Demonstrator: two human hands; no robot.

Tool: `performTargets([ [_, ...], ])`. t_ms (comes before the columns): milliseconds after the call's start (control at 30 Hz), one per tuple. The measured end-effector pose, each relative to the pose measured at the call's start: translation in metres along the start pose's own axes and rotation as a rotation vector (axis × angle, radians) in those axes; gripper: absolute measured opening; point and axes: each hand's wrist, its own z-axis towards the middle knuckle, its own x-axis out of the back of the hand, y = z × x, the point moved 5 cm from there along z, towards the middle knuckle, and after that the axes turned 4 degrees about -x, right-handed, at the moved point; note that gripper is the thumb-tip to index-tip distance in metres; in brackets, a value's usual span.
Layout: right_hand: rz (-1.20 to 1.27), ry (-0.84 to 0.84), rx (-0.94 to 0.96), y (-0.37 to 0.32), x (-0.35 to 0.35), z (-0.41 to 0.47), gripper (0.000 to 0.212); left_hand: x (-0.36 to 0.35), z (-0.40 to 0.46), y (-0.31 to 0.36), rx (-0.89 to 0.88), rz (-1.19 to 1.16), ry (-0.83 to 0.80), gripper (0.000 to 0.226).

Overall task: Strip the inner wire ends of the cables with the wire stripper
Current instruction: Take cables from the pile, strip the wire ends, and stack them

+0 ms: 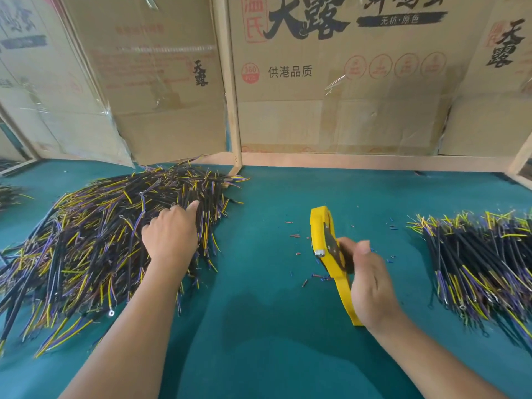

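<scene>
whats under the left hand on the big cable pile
Black cables with yellow and purple inner wires, in the big pile. The left hand reaches onto them; whether its grip has a cable is hidden.

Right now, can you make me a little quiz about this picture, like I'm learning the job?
1. True or false: the right hand grips the yellow wire stripper.
2. Where is the left hand?
A. flat on the bare green table
B. on the big cable pile
C. on the cardboard wall
3. Fill in: the small cut bits lie on the green ____.

Key
1. True.
2. B. It reaches into the big cable pile on the left; whether it has already pinched a cable is hidden. A smaller pile lies to the right.
3. Table.
</scene>
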Motion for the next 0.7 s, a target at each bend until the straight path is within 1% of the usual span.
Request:
performTargets([
  [67, 0.005, 0.049, 0.017, -0.002, 0.003, 0.0, 0.078, 0.0, 0.001, -0.001, -0.002, 0.017, -0.01, 0.038],
  [100, 0.001, 0.07, 0.02, -0.002, 0.005, 0.0, 0.078, 0.001, 0.0, -0.002, 0.007, 0.015, -0.018, 0.029],
  [133, -0.003, 0.091, 0.019, -0.002, 0.007, -0.001, 0.078, 0.002, 0.0, -0.003, 0.018, 0.011, -0.029, 0.028],
  [200, -0.007, 0.131, 0.017, -0.001, 0.012, -0.002, 0.077, 0.003, -0.001, -0.003, 0.029, 0.012, -0.053, 0.032],
  [333, -0.048, 0.171, 0.007, 0.0, 0.016, -0.002, 0.072, 0.001, -0.001, -0.004, 0.027, 0.075, -0.077, 0.03],
  [533, -0.05, 0.165, -0.008, -0.002, 0.013, -0.001, 0.066, 0.001, -0.002, -0.001, 0.025, 0.137, -0.068, 0.03],
  [700, -0.023, 0.164, -0.051, -0.001, 0.013, 0.001, 0.053, 0.001, 0.0, 0.01, -0.009, 0.234, -0.058, 0.025],
])
